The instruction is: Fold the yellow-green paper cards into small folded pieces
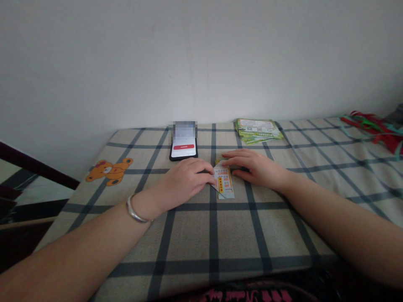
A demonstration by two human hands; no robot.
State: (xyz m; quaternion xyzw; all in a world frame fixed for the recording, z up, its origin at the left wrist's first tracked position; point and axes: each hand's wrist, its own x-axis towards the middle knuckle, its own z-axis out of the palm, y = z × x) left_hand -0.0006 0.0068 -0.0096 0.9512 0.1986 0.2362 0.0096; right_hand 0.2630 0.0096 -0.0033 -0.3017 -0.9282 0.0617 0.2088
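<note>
Printed ticket [225,186] being held flat by left hand [185,180] and right hand [256,167]
Hands lying apart on its edges; tearing is being risked by uneven pressure.

Bare forearms [72,256], polished silver bangle [136,209] on the left wrist [145,204], dark top [302,285] with pink lettering [261,295]

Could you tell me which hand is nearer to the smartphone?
The left hand is nearer, lying just in front of the smartphone without touching it. The right hand is farther off to the phone's right, beyond the printed card.
</note>
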